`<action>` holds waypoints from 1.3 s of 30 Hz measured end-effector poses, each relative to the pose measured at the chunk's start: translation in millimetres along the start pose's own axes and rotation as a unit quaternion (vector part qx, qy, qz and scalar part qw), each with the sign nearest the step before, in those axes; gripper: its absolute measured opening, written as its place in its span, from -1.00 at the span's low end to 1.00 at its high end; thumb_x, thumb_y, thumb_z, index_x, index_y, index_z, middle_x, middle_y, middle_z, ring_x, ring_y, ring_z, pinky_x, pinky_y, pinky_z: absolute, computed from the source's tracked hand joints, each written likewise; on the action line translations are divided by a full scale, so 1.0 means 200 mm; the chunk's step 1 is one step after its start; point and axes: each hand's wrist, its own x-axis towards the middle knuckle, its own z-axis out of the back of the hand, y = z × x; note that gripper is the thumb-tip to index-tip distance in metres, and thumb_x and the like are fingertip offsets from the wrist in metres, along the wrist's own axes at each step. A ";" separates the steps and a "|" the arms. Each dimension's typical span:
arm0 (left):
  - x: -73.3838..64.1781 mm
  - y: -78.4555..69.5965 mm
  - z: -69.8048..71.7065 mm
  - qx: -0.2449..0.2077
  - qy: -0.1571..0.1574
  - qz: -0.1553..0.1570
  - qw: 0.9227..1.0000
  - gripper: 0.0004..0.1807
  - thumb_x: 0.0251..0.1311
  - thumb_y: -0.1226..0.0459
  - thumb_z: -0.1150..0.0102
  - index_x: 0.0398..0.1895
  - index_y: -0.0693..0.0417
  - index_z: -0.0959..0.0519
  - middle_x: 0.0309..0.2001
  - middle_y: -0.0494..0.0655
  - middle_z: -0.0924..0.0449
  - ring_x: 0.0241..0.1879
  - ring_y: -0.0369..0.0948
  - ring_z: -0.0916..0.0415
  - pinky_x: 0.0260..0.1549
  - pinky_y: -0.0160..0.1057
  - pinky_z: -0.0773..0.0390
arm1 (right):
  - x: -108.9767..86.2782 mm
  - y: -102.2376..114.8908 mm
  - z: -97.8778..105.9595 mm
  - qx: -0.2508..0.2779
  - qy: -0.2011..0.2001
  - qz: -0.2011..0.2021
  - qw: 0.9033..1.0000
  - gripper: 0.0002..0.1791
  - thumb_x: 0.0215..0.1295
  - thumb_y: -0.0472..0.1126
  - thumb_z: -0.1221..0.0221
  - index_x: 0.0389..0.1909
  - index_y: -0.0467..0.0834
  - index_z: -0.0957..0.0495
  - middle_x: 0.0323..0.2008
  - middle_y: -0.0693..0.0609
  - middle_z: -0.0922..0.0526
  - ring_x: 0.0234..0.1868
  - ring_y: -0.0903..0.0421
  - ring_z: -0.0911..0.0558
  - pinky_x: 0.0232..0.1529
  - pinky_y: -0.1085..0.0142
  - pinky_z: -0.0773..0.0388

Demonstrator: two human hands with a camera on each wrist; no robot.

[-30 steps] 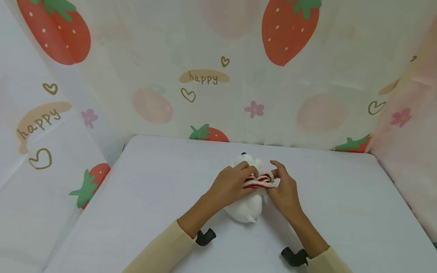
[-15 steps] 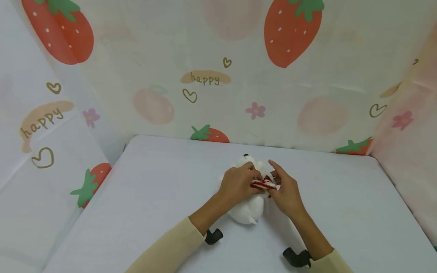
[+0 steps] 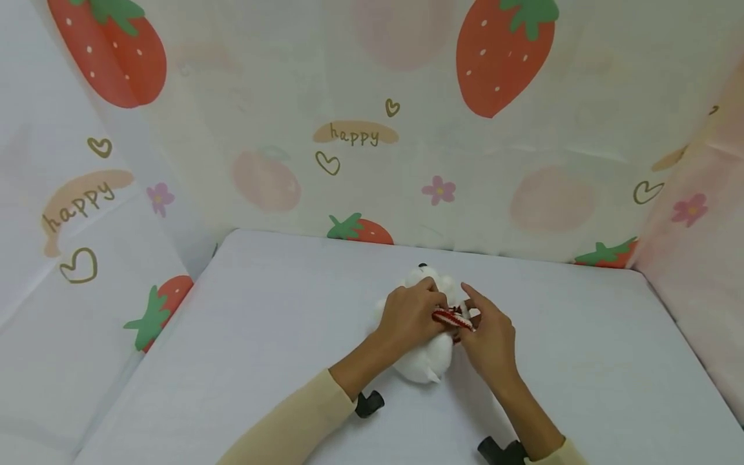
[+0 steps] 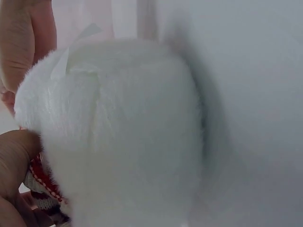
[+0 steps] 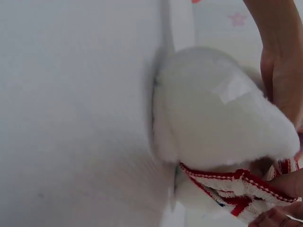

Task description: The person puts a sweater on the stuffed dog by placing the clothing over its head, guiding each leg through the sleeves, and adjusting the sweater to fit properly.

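Observation:
A white plush toy [image 3: 427, 363] lies on the table with its black nose pointing away and its small tail toward me. Round its upper body, a striped red-and-white knitted garment [image 3: 452, 317] is bunched up. From the left, my left hand [image 3: 410, 315] pinches the garment's edge and partly covers the toy. My right hand [image 3: 491, 337] grips the other end of the knit between thumb and fingers, index finger raised. The right wrist view shows the garment [image 5: 236, 187] stretched beside the toy's furry body [image 5: 213, 113]. In the left wrist view the toy [image 4: 132, 132] hides most of the knit.
The white-covered table [image 3: 279, 310] extends on all sides of the toy. Behind it stands a strawberry-print cloth backdrop [image 3: 488, 194], with side panels at left and right. Black wrist-worn pieces [image 3: 370, 404] hang below the sleeves.
The knit strip between my hands looks narrower and slopes down to the right. My left hand and forearm have shifted slightly right along the toy. The head view has also shifted a little.

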 end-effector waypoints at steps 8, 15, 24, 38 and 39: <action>-0.02 0.03 0.04 -0.023 0.028 0.005 0.999 -0.75 0.04 0.04 -0.57 -0.24 -0.18 -0.75 -0.24 -0.27 -0.54 -0.44 -0.34 -0.51 -0.47 -0.42 -0.45 | 0.00 -0.01 0.12 0.031 0.094 0.018 0.995 -0.30 0.23 -0.29 -0.41 0.39 -0.16 -0.42 -0.10 -0.07 -0.69 -0.13 0.03 -0.69 -0.18 0.23 -0.64; -0.08 0.06 0.11 -0.069 0.088 0.021 0.993 -0.66 0.20 0.17 -0.45 0.06 -0.13 -0.73 -0.06 -0.24 -0.50 -0.42 -0.31 -0.50 -0.39 -0.44 -0.46 | 0.02 -0.07 0.25 0.031 0.097 -0.006 0.995 -0.79 0.36 -0.22 -0.32 -0.03 -0.15 -0.72 -0.24 0.02 -0.77 -0.25 0.08 -0.71 -0.28 0.36 -0.61; -0.15 0.07 0.16 -0.102 0.082 -0.005 0.991 -0.69 0.32 0.21 -0.34 0.12 -0.05 -0.70 0.05 -0.17 -0.56 -0.14 -0.27 -0.61 -0.17 -0.41 -0.56 | 0.09 -0.09 0.18 -0.002 0.115 0.005 0.993 -0.88 0.25 -0.33 -0.38 -0.21 -0.16 -0.80 -0.35 -0.03 -0.78 -0.45 0.12 -0.66 -0.50 0.31 -0.53; -0.18 0.11 0.16 -0.187 0.080 -0.018 0.979 -0.72 0.28 0.35 -0.15 -0.07 -0.04 -0.79 0.21 -0.08 -0.62 0.12 -0.26 -0.59 -0.26 -0.42 -0.49 | 0.18 -0.08 0.17 0.000 0.209 -0.028 0.978 -0.75 0.30 -0.22 -0.36 -0.05 -0.23 -0.75 -0.13 -0.10 -0.77 -0.19 0.03 -0.71 -0.30 0.25 -0.62; -0.18 0.11 0.17 -0.190 0.090 -0.016 0.977 -0.71 0.27 0.35 -0.15 -0.09 -0.06 -0.80 0.23 -0.07 -0.60 0.14 -0.26 -0.57 -0.28 -0.42 -0.48 | 0.18 -0.08 0.17 0.002 0.217 -0.030 0.976 -0.75 0.31 -0.22 -0.35 -0.05 -0.23 -0.75 -0.12 -0.10 -0.77 -0.19 0.03 -0.71 -0.29 0.25 -0.62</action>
